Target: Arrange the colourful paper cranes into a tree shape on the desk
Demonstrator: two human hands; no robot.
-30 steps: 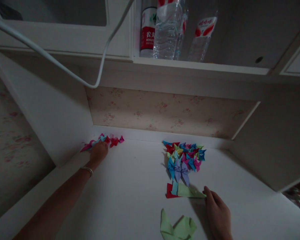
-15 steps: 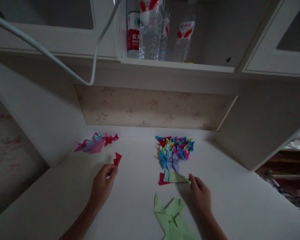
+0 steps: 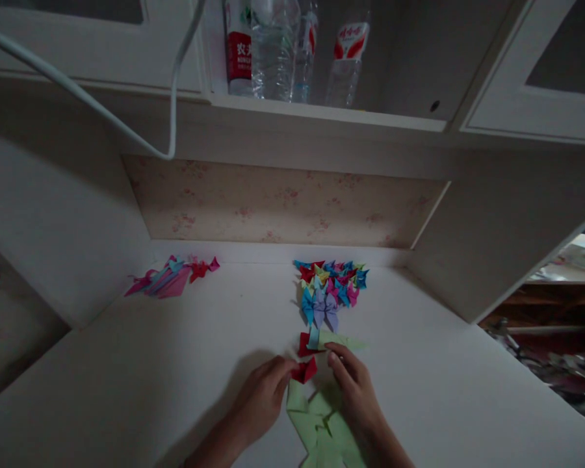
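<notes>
My left hand (image 3: 263, 393) pinches a small red folded paper piece (image 3: 305, 371) just above the large light green folded paper (image 3: 325, 426) on the white desktop. Facing it from the right, my right hand (image 3: 355, 383) has its thumb and index fingertips slightly apart, with nothing visible between them. Those fingertips are close to the lower edge of a pale green paper strip (image 3: 341, 340). At the strip's left end are a light blue paper piece (image 3: 314, 338) and another red paper piece (image 3: 303, 344). Behind them lies a cluster of colourful origami figures (image 3: 329, 292).
More folded papers, mostly pink and red (image 3: 170, 279), lie at the desktop's back left. Plastic bottles (image 3: 275, 52) stand on the shelf above. A white bent tube (image 3: 170, 110) hangs at upper left. Side panels (image 3: 497, 214) flank the white desktop (image 3: 443, 390).
My left hand has carried the red paper piece to the right, toward the middle. My right hand has let go of the pale green strip's tip and moved left. The view has shifted slightly.
</notes>
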